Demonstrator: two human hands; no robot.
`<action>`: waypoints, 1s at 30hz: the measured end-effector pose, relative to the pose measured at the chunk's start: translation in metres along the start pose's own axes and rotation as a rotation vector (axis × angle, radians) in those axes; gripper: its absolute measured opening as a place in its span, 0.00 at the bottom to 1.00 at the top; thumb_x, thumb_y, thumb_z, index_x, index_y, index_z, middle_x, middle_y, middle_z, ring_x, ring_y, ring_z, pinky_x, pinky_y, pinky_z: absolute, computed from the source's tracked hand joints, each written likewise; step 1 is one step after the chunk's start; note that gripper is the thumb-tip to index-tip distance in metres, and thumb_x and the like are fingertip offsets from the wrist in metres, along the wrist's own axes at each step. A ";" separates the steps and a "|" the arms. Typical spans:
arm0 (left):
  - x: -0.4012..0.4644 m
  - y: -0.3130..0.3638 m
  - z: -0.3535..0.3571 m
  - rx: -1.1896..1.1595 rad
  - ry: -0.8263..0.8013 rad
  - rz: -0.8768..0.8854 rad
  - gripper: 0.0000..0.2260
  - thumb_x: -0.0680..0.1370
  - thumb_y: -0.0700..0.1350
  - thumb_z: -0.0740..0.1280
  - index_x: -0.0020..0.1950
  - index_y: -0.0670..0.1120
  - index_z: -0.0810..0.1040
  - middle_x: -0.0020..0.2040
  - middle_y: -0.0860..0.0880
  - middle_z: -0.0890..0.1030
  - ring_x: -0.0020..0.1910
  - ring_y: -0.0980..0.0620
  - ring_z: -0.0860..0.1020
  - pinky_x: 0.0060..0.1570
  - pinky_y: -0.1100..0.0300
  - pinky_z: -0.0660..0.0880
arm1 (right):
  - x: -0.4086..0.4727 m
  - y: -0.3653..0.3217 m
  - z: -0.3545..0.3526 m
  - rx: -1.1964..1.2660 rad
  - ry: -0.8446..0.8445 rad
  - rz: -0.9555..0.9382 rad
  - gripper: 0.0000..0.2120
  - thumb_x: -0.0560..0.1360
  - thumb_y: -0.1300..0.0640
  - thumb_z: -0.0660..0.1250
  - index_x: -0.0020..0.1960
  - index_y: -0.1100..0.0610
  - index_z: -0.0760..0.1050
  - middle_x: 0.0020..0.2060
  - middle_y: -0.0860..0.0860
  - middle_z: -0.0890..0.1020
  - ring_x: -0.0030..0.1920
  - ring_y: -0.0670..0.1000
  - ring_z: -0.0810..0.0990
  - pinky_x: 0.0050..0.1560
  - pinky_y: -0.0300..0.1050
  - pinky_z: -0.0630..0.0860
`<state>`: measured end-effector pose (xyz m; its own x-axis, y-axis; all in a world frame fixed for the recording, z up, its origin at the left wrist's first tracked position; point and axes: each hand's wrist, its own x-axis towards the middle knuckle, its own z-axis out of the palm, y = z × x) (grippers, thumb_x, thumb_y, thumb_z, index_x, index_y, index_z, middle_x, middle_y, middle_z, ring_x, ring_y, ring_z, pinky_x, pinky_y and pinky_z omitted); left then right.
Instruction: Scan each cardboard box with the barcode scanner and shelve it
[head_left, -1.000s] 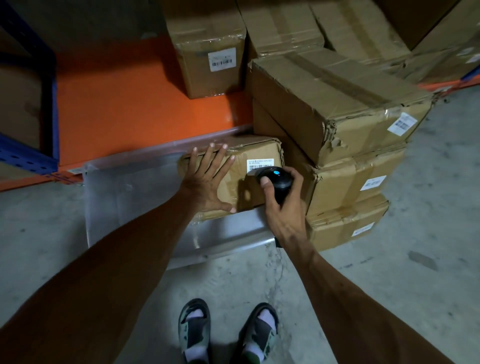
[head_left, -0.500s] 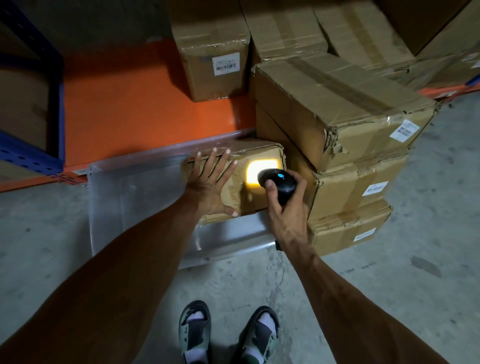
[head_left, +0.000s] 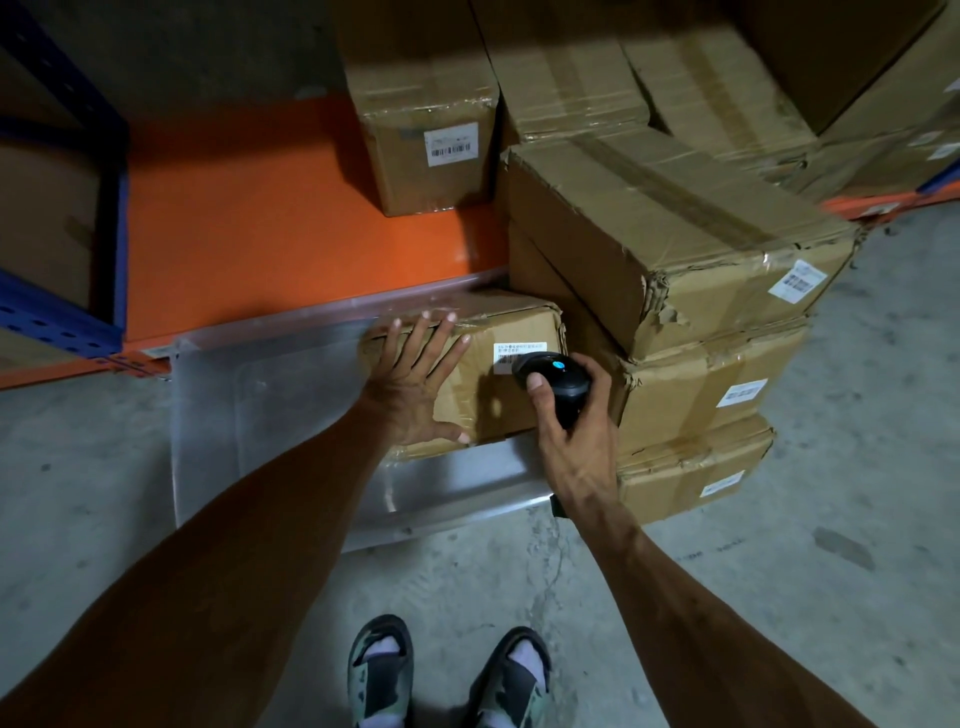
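I see a grey concrete floor (head_left: 779, 597) w/ small cracks and dark stains. Directly on it lies a clear plastic tray-like bin (head_left: 291, 415), just in front of the shelf edge. Beside the bin, to the right, a stack of three brown cardboard boxes (head_left: 691, 457) stands on the floor; the top one is torn at the corner, each has a white label. My two feet in grey-green sandals (head_left: 447, 675) are on the floor at the bottom. Behind, a low orange metal shelf board (head_left: 270, 218) w/ blue perforated upright (head_left: 57, 322). On the orange board stands an upright brown cardboard box w/ barcode label (head_left: 426, 135), and more taped brown boxes (head_left: 566, 78) to its right.
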<state>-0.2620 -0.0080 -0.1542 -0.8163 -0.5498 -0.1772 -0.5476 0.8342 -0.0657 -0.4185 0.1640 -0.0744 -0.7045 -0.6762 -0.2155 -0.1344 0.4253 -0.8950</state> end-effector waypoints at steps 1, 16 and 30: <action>0.000 -0.001 0.000 -0.009 0.009 0.015 0.57 0.63 0.83 0.46 0.81 0.47 0.44 0.81 0.41 0.43 0.79 0.36 0.43 0.74 0.32 0.45 | 0.000 -0.001 -0.001 0.000 -0.005 -0.003 0.27 0.73 0.27 0.65 0.67 0.34 0.65 0.50 0.34 0.78 0.51 0.30 0.79 0.51 0.32 0.74; 0.003 -0.010 -0.016 0.014 -0.072 0.057 0.55 0.64 0.79 0.58 0.80 0.45 0.53 0.80 0.38 0.53 0.77 0.33 0.53 0.72 0.31 0.52 | 0.035 -0.083 -0.042 0.026 0.097 -0.174 0.27 0.72 0.39 0.74 0.67 0.34 0.66 0.57 0.38 0.81 0.57 0.35 0.80 0.57 0.31 0.76; 0.008 -0.006 -0.023 0.100 -0.036 0.069 0.56 0.59 0.78 0.68 0.76 0.42 0.65 0.76 0.35 0.64 0.71 0.30 0.68 0.66 0.29 0.63 | 0.137 -0.131 -0.125 -0.670 0.107 -0.004 0.40 0.78 0.48 0.74 0.82 0.50 0.56 0.64 0.63 0.80 0.64 0.65 0.79 0.60 0.58 0.76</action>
<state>-0.2695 -0.0180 -0.1324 -0.8433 -0.4905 -0.2195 -0.4676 0.8711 -0.1498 -0.5847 0.0908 0.0622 -0.7636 -0.6298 -0.1422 -0.5157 0.7274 -0.4527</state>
